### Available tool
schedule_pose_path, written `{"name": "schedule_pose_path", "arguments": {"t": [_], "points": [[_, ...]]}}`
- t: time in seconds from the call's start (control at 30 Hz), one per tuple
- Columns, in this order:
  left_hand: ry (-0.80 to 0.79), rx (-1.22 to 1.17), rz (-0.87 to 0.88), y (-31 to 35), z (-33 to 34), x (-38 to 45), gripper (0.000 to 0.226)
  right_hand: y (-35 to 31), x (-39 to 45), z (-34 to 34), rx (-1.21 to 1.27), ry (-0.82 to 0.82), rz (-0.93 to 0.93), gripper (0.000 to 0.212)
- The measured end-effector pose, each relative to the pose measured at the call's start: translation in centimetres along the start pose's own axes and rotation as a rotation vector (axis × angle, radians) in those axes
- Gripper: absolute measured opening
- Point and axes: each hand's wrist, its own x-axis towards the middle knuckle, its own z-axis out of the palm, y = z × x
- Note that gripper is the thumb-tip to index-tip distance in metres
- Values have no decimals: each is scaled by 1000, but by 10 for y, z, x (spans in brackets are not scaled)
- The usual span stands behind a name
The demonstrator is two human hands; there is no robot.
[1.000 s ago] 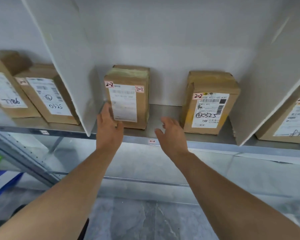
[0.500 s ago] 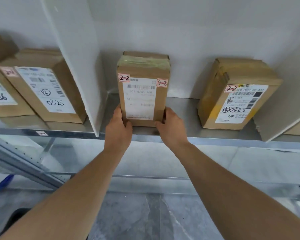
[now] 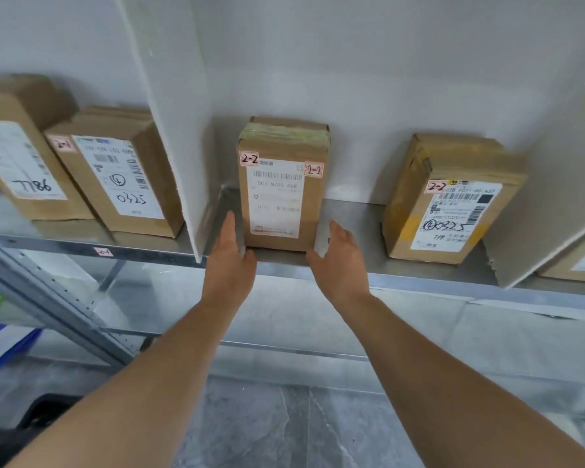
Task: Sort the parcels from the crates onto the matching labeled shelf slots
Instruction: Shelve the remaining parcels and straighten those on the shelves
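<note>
A brown parcel (image 3: 281, 197) with two "2-2" stickers stands upright on the metal shelf (image 3: 352, 217), in the slot between two white dividers. My left hand (image 3: 230, 261) lies flat along its left side, fingers straight, thumb at the lower front corner. My right hand (image 3: 338, 261) is at the parcel's right side, fingers spread and a small gap showing. Neither hand grips it. A second "2-2" parcel (image 3: 446, 204) marked 0325 leans further right in the same slot.
Left of the white divider (image 3: 173, 113) stand a "2-1" parcel (image 3: 122, 177) and a parcel marked 7786 (image 3: 21, 157); a "2-1" tag (image 3: 102, 252) is on the shelf edge. Another divider (image 3: 554, 180) closes the slot on the right. A blue crate (image 3: 0, 346) sits low left.
Both hands closed on the parcel's lower sides half a second ago; now they have loosened, the right one drawn slightly off. The parcel stands further back in the slot.
</note>
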Motion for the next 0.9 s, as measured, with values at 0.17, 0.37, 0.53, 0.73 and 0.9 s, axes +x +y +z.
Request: {"name": "schedule_pose_path", "arguments": {"t": [0.17,0.37,0.53,0.73,0.9], "points": [[70,116,0,-6,-14,-48,56,-10,-48,-4,-14,74,-62,38],[228,188,-40,-23,-63,-87,46,-53,-85,11,-66,-82,-282,27],[292,147,-60,-46,-116,-76,46,-102,-98,36,-73,-142,-391,26],[263,73,-34,-82,-167,-16,46,-158,-74,86,-44,-142,-326,14],[168,9,30,-100,-195,49,51,-189,-37,125,66,-102,-79,25]]}}
